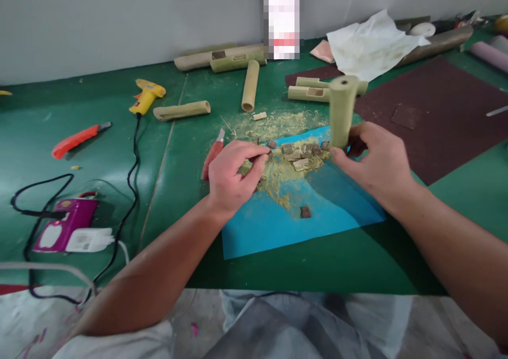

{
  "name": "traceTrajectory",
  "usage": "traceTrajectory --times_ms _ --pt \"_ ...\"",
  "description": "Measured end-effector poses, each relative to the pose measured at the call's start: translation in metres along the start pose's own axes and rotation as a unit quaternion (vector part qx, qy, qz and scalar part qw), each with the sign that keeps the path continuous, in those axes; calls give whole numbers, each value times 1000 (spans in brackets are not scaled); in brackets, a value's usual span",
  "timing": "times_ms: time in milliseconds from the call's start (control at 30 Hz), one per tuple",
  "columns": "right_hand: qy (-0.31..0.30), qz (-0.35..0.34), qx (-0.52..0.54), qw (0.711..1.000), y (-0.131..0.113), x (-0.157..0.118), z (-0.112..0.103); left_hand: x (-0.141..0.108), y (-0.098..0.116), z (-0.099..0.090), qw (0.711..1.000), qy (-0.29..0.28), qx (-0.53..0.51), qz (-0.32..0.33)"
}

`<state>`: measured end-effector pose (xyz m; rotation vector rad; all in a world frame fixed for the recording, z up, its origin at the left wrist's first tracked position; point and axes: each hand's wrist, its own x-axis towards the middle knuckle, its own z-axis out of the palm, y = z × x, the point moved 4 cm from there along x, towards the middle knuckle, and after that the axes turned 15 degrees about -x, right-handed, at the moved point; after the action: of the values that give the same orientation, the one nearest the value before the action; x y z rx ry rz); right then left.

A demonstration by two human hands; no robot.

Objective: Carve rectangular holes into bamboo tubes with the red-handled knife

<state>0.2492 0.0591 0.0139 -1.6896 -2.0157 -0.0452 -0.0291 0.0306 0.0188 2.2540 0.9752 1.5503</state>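
Note:
My right hand (377, 158) grips an upright bamboo tube (342, 108) near its lower end, thumb in front. The tube's top end shows a small dark hole. My left hand (238, 174) is closed in a pinch over a pile of bamboo shavings (278, 182); anything between its fingertips is too small to make out. Several small dark brown pieces (306, 150) lie in the shavings, and one dark square piece (305, 212) sits apart on the blue sheet (257, 237). Beside my left hand lies a red-handled utility knife (212, 155).
A yellow glue gun (146, 95), an orange cutter (77, 141) and a purple power strip (67, 221) with cables lie left. Cut bamboo tubes (250, 86) lie toward the wall. At right are a dark brown sheet (444, 116) and crumpled white paper (369, 44).

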Motion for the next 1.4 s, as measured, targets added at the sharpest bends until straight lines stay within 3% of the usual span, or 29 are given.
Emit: traceTrajectory --times_ms 600,733,867,1133,1400 --pt "-65 25 -1 998 -1 3 5 -1 -2 0 1000 -1 6 -9" --pt "-41 17 -9 999 -4 0 -1 -1 -1 -1 1000 0 4 -9" --pt "20 -27 -27 999 -15 -8 -13 -1 0 -2 1000 13 3 -11" --pt "-41 -182 -86 979 -34 -15 -7 -1 -6 -7 995 70 19 -68" --pt "-18 -262 -97 960 -38 -24 -2 -1 -4 -6 996 63 21 -57"
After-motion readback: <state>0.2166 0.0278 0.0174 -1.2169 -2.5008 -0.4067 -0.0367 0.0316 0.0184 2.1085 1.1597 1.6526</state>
